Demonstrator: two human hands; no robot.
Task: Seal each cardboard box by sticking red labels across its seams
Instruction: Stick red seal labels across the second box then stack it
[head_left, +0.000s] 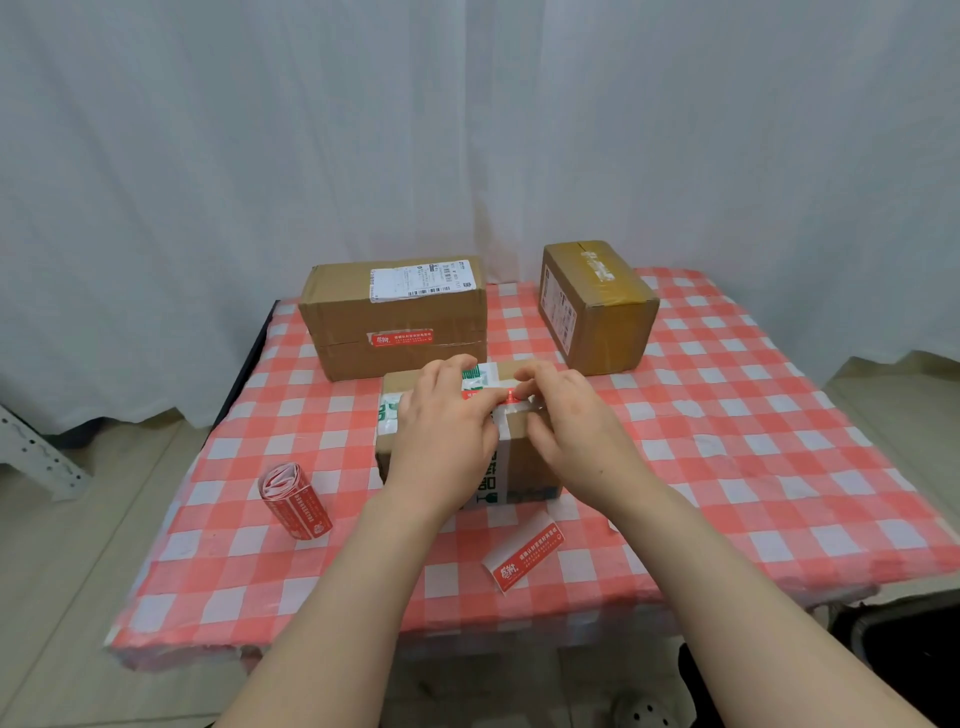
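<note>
One red label (493, 396) is going across the top seam of the front box (402, 382), mid-table, nearest the person. Fingers of the left hand (441, 441) press one part down; the right hand (576, 426) pinches the other end. Imo: keep it taut, centre it over the seam, smooth outward w/o bubbles. Behind, the big box (395, 317) already has a label, the smaller box (597, 306) none afaict. On the table (753, 441): the label roll (293, 499) and a loose strip (523, 556).
</note>
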